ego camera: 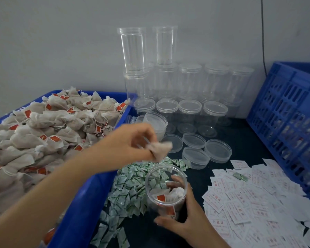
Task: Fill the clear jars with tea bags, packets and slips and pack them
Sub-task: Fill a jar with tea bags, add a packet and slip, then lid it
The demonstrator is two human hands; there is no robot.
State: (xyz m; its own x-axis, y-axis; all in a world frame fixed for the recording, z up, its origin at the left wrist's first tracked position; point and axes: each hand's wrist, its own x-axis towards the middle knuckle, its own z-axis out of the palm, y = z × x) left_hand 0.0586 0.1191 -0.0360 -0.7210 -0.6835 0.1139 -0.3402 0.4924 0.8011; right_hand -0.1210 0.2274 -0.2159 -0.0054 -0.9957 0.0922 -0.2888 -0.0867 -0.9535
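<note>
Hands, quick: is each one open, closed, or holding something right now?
Left hand: closed, pinching a tea bag.
Right hand: closed, fingers curled round the clear jar.

No text could be read for certain. The white slips [240,199] carried red print in framed blocks, too blurred to make out. The red tags [27,113] on the tea bags [48,120] and the green marks on the packets [131,190] were equally illegible.

Dark table [243,133]: blue bin [82,203], green packets [129,192], white slips [249,199], clear jars [190,81], loose lids [217,151], blue crate [284,108].
</note>
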